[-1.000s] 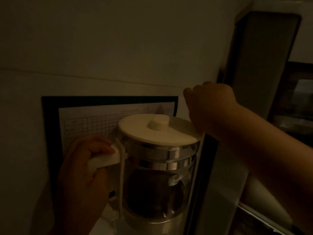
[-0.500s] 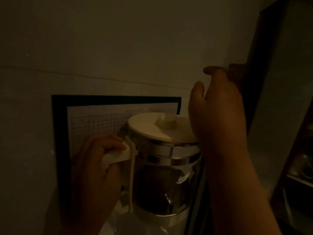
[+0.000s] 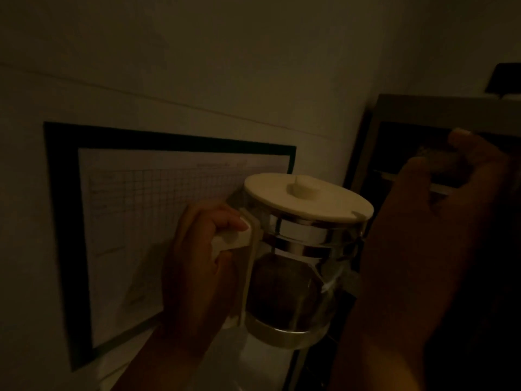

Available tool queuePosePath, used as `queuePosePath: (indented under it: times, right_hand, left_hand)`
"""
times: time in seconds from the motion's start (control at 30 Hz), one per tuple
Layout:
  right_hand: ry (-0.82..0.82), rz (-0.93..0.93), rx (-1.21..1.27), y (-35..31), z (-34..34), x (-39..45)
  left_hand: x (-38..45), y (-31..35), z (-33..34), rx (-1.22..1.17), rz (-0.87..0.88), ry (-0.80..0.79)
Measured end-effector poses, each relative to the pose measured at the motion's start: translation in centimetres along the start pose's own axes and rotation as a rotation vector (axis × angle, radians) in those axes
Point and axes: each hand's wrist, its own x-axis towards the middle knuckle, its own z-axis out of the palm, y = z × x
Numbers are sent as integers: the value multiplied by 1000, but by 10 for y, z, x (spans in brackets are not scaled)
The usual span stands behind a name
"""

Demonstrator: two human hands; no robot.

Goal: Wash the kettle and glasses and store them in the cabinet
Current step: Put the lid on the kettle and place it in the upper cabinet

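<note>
A glass kettle [image 3: 293,280] with a cream lid [image 3: 307,198] and a chrome band is held up in front of the wall. My left hand [image 3: 197,272] grips its cream handle [image 3: 239,238]. My right hand [image 3: 439,210] reaches into the dark cabinet opening [image 3: 400,148] to the right of the kettle. Its thumb and fingers curl round a small dim glass-like object [image 3: 437,156]; the light is too low to tell exactly what it is.
A black-framed grid chart [image 3: 141,207] hangs on the pale wall behind the kettle. The cabinet's grey frame [image 3: 437,105] runs across the upper right, with a pale shelf edge [image 3: 394,176] inside. The whole scene is very dark.
My right hand left the cabinet door, moved right into the opening, and now curls round something there. The kettle stayed in my left hand, and the view shifted right.
</note>
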Motion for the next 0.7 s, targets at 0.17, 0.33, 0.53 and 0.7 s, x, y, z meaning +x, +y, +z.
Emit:
queuePosePath:
  times: [0.17, 0.33, 0.53, 0.7]
  right_hand:
    - [165, -28, -10, 8, -1, 11]
    - [-184, 120, -137, 29, -3, 30]
    - [-619, 343, -276, 39, -19, 36]
    - [-700, 306, -366, 34, -43, 35]
  left_hand:
    - [-8, 5, 19, -24, -40, 19]
    - [-10, 10, 26, -41, -6, 5]
    - [-17, 15, 33, -26, 25, -59]
    - [-25, 25, 37, -81, 67, -86]
